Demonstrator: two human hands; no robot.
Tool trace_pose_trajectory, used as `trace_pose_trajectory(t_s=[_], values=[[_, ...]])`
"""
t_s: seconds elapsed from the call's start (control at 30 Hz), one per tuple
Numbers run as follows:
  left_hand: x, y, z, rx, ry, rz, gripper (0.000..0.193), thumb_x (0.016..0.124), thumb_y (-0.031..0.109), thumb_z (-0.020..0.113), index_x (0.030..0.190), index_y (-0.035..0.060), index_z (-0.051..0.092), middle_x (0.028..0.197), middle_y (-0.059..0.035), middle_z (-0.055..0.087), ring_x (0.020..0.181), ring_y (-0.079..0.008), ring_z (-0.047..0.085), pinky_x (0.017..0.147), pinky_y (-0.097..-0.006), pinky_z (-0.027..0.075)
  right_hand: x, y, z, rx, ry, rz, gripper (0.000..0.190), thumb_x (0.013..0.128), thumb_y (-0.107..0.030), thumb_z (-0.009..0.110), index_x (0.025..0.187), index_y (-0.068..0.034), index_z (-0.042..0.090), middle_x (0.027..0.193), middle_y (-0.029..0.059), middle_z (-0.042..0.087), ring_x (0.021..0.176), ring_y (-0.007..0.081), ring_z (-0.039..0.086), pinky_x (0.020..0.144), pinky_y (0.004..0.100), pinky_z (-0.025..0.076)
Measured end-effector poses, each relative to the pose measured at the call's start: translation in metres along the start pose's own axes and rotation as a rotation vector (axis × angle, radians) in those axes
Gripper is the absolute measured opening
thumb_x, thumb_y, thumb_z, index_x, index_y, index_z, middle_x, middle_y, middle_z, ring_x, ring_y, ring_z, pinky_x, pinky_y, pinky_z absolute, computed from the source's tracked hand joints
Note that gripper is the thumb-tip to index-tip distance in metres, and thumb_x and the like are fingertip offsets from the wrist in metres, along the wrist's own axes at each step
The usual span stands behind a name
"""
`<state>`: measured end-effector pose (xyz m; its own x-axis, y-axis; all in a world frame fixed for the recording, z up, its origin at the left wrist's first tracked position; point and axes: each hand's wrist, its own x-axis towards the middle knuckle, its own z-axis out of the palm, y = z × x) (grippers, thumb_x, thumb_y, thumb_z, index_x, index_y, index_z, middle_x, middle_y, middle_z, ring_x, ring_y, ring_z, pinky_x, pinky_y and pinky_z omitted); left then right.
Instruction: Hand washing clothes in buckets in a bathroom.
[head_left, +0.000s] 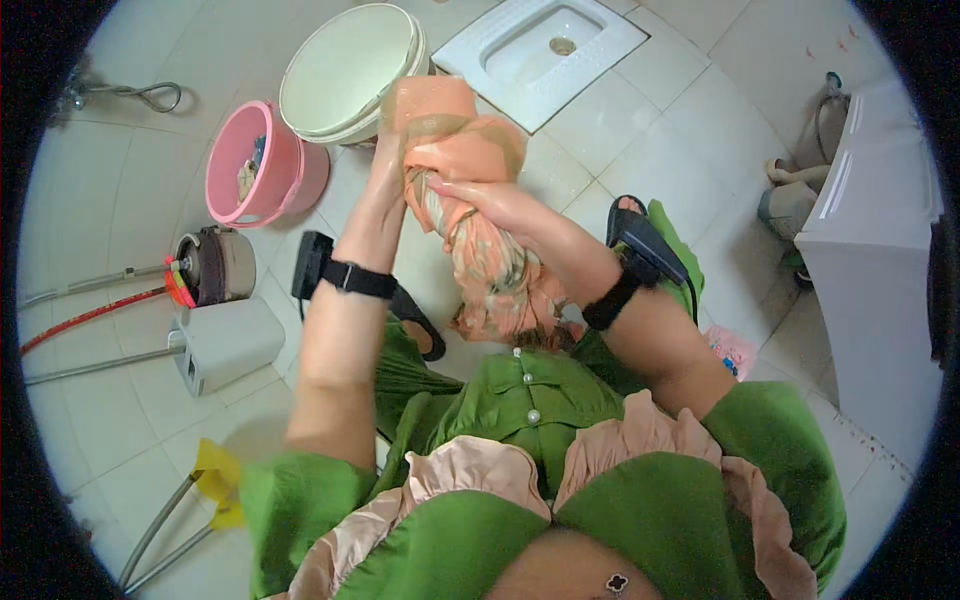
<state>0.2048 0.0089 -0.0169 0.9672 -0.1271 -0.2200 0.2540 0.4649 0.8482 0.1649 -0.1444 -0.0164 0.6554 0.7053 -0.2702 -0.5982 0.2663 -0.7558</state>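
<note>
A wet, twisted orange cloth garment (480, 150) with a pale and green pattern hangs in front of me, above the tiled floor. My left hand (388, 154) holds its upper bunched part; cloth hides most of the fingers. Lower down, my right hand (499, 204) grips the twisted middle, thumb laid across the fabric. Below that hand the patterned end spreads out loosely towards my lap. A black strap with a small device is on each forearm.
Beyond my left hand stands a white round bucket (349, 71), with a pink bucket (315, 176) holding some cloth beside it. A squat toilet (517, 82) is set in the floor ahead. To the right is a white cabinet-like unit (862, 187); pipes and a red hose (97, 319) run at left.
</note>
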Motion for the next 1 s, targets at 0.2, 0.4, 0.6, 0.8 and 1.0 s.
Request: trace_pose_trajectory(t_s=[0.2, 0.4, 0.6, 0.8, 1.0], values=[[0.024, -0.024, -0.036, 1.463, 0.07, 0.203, 0.033, 0.081, 0.025, 0.051, 0.106, 0.0032, 0.052, 0.095, -0.0164, 0.06, 0.091, -0.0276, 0.057, 0.078, -0.036, 0.044, 0.021, 0.035, -0.015, -0.776, 0.099, -0.004, 0.054, 0.075, -0.05, 0.055, 0.112, -0.01, 0.052, 0.108, 0.0081, 0.055, 0.102, 0.0211, 0.049, 0.087, 0.0302, 0.038], [0.001, -0.045, -0.033, 1.671, 0.089, -0.075, 0.04, 0.074, 0.031, 0.056, 0.105, 0.0055, 0.053, 0.09, -0.0196, 0.06, 0.087, -0.0336, 0.057, 0.074, -0.0374, 0.046, 0.025, 0.06, -0.016, -1.081, 0.037, 0.162, 0.059, 0.072, -0.06, 0.048, 0.112, -0.016, 0.052, 0.112, 0.0098, 0.053, 0.103, 0.0266, 0.049, 0.087, 0.0314, 0.038], [0.01, -0.067, -0.074, 0.687, 0.344, -0.186, 0.046, 0.077, 0.033, 0.053, 0.108, -0.0005, 0.049, 0.101, -0.017, 0.057, 0.093, -0.0303, 0.056, 0.077, -0.0359, 0.046, 0.019, 0.037, -0.003, -0.956, 0.135, 0.276, 0.072, 0.069, -0.067, 0.047, 0.11, -0.008, 0.054, 0.11, 0.0163, 0.053, 0.102, 0.0281, 0.05, 0.086, 0.0323, 0.039], [-0.034, -0.021, -0.013, 0.481, 0.053, -0.079, 0.051, 0.082, 0.029, 0.051, 0.12, -0.002, 0.037, 0.12, -0.0151, 0.045, 0.108, -0.0266, 0.047, 0.089, -0.0373, 0.041, -0.001, 0.019, -0.018, -0.535, 0.052, -0.108, 0.052, 0.082, -0.047, 0.048, 0.11, -0.004, 0.051, 0.106, 0.0088, 0.055, 0.1, 0.0174, 0.052, 0.082, 0.0282, 0.043], [-0.052, -0.04, 0.001, -0.287, -0.005, 0.041, 0.078, 0.069, 0.051, 0.06, 0.124, 0.0043, 0.034, 0.124, -0.0109, 0.041, 0.113, -0.0251, 0.042, 0.095, -0.041, 0.036, -0.029, -0.027, 0.025, 0.308, -0.135, -0.021, 0.043, 0.083, -0.04, 0.049, 0.1, -0.001, 0.049, 0.087, 0.0093, 0.057, 0.075, 0.0154, 0.059, 0.06, 0.0256, 0.051]])
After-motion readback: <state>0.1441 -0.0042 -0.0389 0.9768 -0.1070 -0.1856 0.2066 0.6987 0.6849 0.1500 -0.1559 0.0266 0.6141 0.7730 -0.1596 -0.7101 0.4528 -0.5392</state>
